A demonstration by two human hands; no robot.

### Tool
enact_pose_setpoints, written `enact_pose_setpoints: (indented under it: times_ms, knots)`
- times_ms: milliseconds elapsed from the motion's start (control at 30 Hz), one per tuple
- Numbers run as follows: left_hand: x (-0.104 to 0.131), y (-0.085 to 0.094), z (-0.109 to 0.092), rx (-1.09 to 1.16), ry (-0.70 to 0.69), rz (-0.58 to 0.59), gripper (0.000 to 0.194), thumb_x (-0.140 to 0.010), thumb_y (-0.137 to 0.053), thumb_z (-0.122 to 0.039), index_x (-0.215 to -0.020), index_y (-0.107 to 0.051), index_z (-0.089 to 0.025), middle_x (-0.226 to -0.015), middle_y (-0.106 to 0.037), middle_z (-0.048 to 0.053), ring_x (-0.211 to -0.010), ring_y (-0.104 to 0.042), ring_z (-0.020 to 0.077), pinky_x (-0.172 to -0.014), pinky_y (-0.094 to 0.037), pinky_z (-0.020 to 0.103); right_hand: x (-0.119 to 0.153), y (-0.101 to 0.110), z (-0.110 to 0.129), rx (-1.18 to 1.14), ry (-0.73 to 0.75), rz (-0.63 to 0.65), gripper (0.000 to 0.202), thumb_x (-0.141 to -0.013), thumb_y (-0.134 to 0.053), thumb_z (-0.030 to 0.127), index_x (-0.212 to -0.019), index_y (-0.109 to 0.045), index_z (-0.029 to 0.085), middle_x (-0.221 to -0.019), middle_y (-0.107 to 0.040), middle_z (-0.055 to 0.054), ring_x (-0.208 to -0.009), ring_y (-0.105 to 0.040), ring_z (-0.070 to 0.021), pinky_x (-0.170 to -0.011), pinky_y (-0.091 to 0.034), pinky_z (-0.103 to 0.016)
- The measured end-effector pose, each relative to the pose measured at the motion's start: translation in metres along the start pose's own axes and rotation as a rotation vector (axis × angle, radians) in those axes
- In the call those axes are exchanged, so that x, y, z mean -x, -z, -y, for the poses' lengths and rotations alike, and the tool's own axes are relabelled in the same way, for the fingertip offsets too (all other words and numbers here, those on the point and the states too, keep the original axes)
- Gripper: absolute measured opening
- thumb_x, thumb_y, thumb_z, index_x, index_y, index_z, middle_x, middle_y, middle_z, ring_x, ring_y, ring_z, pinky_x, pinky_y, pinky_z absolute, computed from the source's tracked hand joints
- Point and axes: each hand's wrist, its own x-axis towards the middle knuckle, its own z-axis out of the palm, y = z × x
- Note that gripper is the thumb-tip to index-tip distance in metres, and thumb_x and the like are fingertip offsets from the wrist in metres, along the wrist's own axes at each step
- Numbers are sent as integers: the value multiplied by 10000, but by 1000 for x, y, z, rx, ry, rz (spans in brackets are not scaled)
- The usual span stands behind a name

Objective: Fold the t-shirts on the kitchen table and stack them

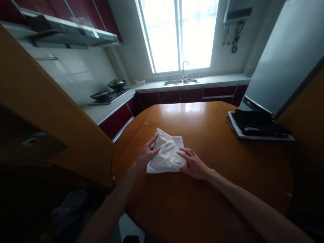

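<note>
A piece of white cloth (167,153), creased and apparently folded, lies flat on the wooden table (202,128) in front of me. Its exact kind is hard to make out. My left hand (148,152) rests at the cloth's left edge, thumb and fingers apart. On the opposite side, my right hand (193,163) touches the right edge with its fingers spread. Neither hand is closed around the cloth.
Folded dark and white clothes (258,125) are stacked at the table's right side, near the fridge (283,54). Beyond the table, a counter holds a sink (173,82). Pans (116,85) stand on the stove at left.
</note>
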Motion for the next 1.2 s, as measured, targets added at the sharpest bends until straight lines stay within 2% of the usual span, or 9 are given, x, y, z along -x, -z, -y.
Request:
enact_pose_setpoints:
  times_ms: [100, 233, 467, 667, 833, 900, 1000, 1067, 1200]
  knots:
    - [12, 16, 18, 8, 57, -2, 894, -728, -833, -319, -1524, -446, -190, -1478, -540, 150, -1253, -602, 337, -1017, -541, 434, 2, -12, 8, 86, 25, 127, 664, -832, -664, 234, -1476, -505, 228, -1590, -394, -114, -1471, -313, -301, -1206, -276, -499]
    - [21, 25, 35, -2, 83, 9, 905, -733, -829, -318, -1532, -428, -180, -1531, -481, 154, -1383, -482, 349, -1141, -420, 477, 4, -16, 10, 130, 52, 198, 600, -860, -569, 167, -1454, -537, 250, -1580, -424, -87, -1482, -324, -284, -1213, -246, -520]
    - [20, 38, 39, -76, 129, 28, 929, -758, -788, -299, -1565, -352, -153, -1559, -440, 158, -1395, -468, 338, -1169, -379, 454, 6, -12, 10, 157, 116, 241, 521, -937, -485, 174, -1445, -546, 273, -1577, -433, -67, -1485, -337, -259, -1216, -251, -521]
    - [15, 49, 39, -364, 60, 61, 845, -731, -763, -262, -1506, -453, -132, -1567, -418, 173, -1401, -450, 355, -1151, -396, 461, 8, -16, 7, 181, 140, 262, 534, -936, -489, 156, -1455, -534, 270, -1587, -417, -72, -1501, -302, -258, -1230, -215, -526]
    - [10, 30, 31, -877, -120, -110, 600, -870, -626, -281, -1449, -528, -158, -1621, -311, 152, -1460, -361, 341, -1207, -304, 467, 7, -14, 9, 179, 138, 277, 510, -965, -462, 186, -1463, -525, 278, -1594, -405, -65, -1507, -289, -257, -1234, -194, -542]
    - [5, 14, 30, -981, -226, -18, 525, -958, -510, -300, -1466, -510, -169, -1607, -357, 134, -1475, -344, 301, -1232, -247, 456, 6, -13, 12, 170, 141, 275, 523, -976, -485, 236, -1496, -482, 291, -1620, -353, -64, -1519, -258, -260, -1236, -176, -553]
    - [-2, 0, 35, -1087, -194, 153, 540, -991, -477, -380, -1496, -476, -190, -1610, -363, 134, -1515, -255, 325, -1237, -156, 552, 6, -13, 17, 139, 157, 281, 608, -979, -539, 346, -1562, -371, 297, -1654, -259, -70, -1536, -201, -267, -1243, -128, -559]
    - [-5, -1, 42, -1132, -121, 196, 584, -991, -478, -445, -1529, -429, -224, -1645, -290, 116, -1538, -172, 340, -1224, -97, 609, 9, -13, 19, 116, 150, 306, 651, -977, -555, 420, -1578, -334, 297, -1648, -267, -77, -1534, -204, -271, -1245, -101, -561]
    - [-6, 8, 53, -1159, -86, 226, 614, -1008, -421, -504, -1574, -338, -283, -1681, -177, 63, -1556, -88, 309, -1222, -64, 602, 14, -11, 19, 91, 139, 346, 652, -981, -526, 526, -1567, -361, 294, -1623, -326, -83, -1521, -247, -275, -1247, -75, -563]
